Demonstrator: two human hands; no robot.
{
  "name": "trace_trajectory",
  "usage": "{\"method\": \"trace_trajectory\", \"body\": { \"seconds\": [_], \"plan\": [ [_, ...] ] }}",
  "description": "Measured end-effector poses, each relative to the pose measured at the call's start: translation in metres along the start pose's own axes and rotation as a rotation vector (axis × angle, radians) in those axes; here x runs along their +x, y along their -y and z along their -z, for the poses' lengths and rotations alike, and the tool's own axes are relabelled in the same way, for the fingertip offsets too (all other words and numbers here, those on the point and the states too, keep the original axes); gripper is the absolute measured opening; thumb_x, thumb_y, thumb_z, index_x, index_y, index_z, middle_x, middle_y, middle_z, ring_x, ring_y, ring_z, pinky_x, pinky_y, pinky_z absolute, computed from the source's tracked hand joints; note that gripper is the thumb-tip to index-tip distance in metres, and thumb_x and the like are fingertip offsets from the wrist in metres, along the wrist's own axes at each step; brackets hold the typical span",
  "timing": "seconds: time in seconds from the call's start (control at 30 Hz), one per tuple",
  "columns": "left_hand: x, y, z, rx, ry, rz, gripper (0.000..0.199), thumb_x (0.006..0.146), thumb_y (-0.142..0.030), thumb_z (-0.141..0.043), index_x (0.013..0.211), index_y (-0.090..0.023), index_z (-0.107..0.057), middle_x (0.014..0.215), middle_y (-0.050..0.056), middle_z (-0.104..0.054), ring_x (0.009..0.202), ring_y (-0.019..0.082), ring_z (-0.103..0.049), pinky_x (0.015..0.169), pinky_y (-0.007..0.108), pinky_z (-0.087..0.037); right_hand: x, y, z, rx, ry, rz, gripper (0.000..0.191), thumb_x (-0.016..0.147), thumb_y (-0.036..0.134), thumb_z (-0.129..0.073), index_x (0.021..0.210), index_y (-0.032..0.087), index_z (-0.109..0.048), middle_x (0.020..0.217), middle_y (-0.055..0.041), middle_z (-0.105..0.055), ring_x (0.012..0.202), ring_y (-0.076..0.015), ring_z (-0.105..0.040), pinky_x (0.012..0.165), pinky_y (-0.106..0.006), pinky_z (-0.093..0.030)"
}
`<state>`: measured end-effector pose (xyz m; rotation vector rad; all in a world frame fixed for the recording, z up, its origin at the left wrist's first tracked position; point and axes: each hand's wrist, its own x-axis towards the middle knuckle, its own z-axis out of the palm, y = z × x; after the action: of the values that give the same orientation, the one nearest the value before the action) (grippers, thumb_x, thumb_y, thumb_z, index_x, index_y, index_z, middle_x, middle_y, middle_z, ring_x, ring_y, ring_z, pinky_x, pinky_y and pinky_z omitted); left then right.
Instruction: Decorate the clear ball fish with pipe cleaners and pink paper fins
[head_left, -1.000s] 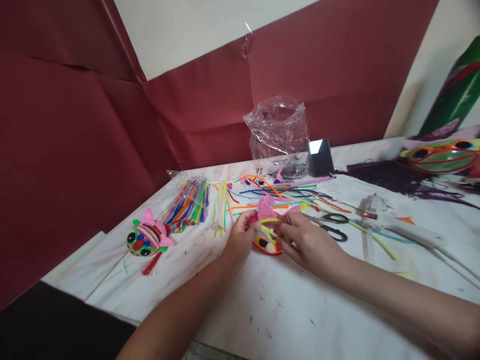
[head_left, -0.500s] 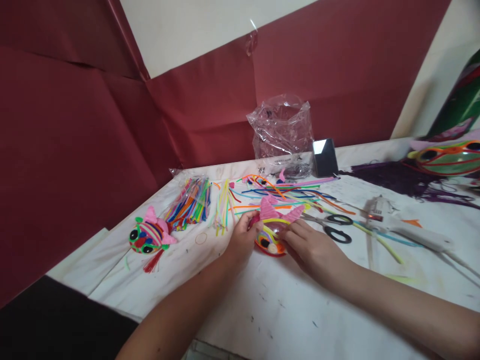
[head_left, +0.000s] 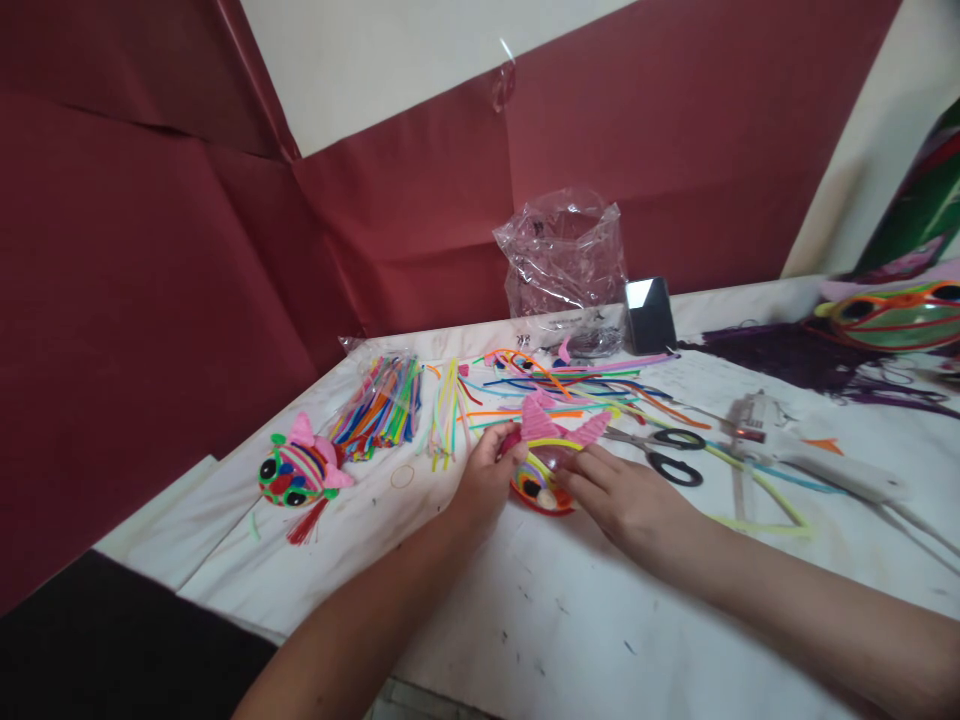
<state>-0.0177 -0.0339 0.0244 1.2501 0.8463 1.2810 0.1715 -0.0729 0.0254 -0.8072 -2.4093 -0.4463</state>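
A small pipe-cleaner animal head (head_left: 541,460), with pink pointed ears, a yellow band and a black eye, is between my hands just above the white table. My left hand (head_left: 489,470) grips its left side, thumb toward the front. On the opposite side, my right hand (head_left: 616,492) presses bent fingers against the front; whether a small piece lies under those fingertips is hidden. Behind my right fingers rest black-handled scissors (head_left: 675,455), blades pointing toward the head. A similar finished head (head_left: 294,470) with green-rimmed eyes and a red tassel lies to the left.
Bundled pipe cleaners (head_left: 386,405) lie at the back left, with loose pipe cleaners (head_left: 585,385) across the middle. A white glue gun (head_left: 817,455) with a cord is at right. A phone (head_left: 650,316) leans near a clear plastic bag (head_left: 562,265). A larger green mask (head_left: 892,318) sits far right.
My right hand has shifted very slightly against the front of the animal head. My left hand's hold and the things on the table look the same.
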Motion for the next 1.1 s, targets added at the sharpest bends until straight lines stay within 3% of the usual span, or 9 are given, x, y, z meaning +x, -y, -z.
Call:
{"method": "trace_trajectory", "body": {
  "seconds": [0.43, 0.67, 1.1],
  "plan": [
    [-0.0031, 0.0004, -0.0004, 0.004, -0.023, -0.009, 0.033, 0.072, -0.035, -0.072, 0.100, -0.018, -0.064, 0.104, 0.007, -0.071, 0.097, 0.021, -0.064, 0.089, 0.034, -0.045, 0.0000, 0.0010, 0.0049, -0.001, 0.003, -0.009, 0.029, 0.093, 0.006, -0.034, 0.099, 0.016, -0.061, 0.089, -0.0093, -0.063, 0.082, -0.0210, -0.058, 0.058, -0.027, -0.049],
    [-0.0041, -0.0002, -0.0013, -0.060, -0.025, 0.034, 0.033, 0.068, -0.029, -0.073, 0.098, -0.017, -0.064, 0.099, 0.006, -0.071, 0.091, 0.020, -0.065, 0.084, 0.033, -0.047, -0.0017, -0.0042, 0.0013, 0.049, -0.002, -0.067, 0.022, 0.094, 0.009, -0.039, 0.097, 0.016, -0.060, 0.096, -0.0119, -0.065, 0.088, -0.0222, -0.061, 0.067, -0.031, -0.054],
    [-0.0048, -0.0052, 0.0012, -0.028, -0.017, 0.045, 0.034, 0.063, -0.022, -0.072, 0.096, -0.017, -0.066, 0.103, 0.008, -0.070, 0.101, 0.024, -0.062, 0.092, 0.036, -0.045, -0.0026, -0.0072, 0.0035, 0.082, -0.065, -0.073, 0.014, 0.093, 0.012, -0.044, 0.095, 0.018, -0.057, 0.098, -0.0119, -0.066, 0.088, -0.0236, -0.064, 0.072, -0.036, -0.056]
  ]
}}
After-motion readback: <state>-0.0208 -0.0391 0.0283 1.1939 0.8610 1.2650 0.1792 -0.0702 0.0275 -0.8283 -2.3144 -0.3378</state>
